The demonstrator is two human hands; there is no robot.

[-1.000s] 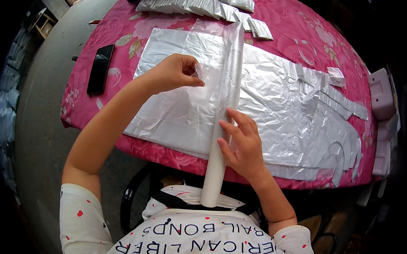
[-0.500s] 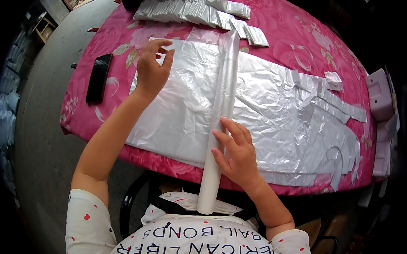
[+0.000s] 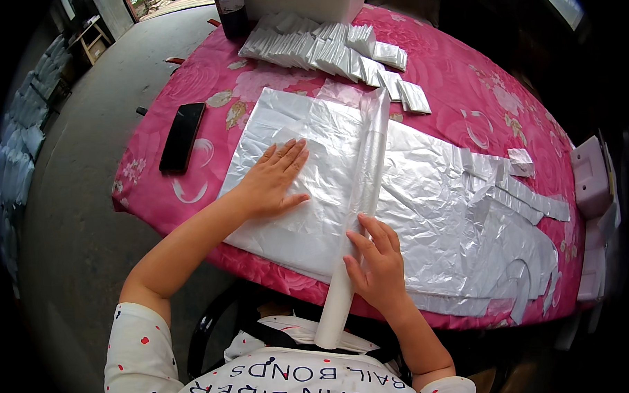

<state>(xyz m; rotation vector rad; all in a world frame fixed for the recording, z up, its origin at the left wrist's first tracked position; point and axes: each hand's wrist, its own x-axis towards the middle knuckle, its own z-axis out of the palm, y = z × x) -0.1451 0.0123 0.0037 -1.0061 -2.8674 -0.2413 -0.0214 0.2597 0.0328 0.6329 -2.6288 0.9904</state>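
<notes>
Pink flowered tablecloth (image 3: 457,122) spreads beneath silvery plastic sheets (image 3: 425,186), and a pale roll (image 3: 337,303) lies across them, its near end jutting past the cloth's edge. Half a second ago the left hand (image 3: 276,180) was raised with bent fingers; now it lies palm down left of the roll, fingers straight and nearly together, thumb spread, gripping nothing, so the plastic there appears to be pressed smooth. Meanwhile the right hand (image 3: 381,267) keeps loosely curved, parted fingers on the roll, and the shifted view now takes in a white box (image 3: 308,3) beyond the folded packets (image 3: 323,51).
</notes>
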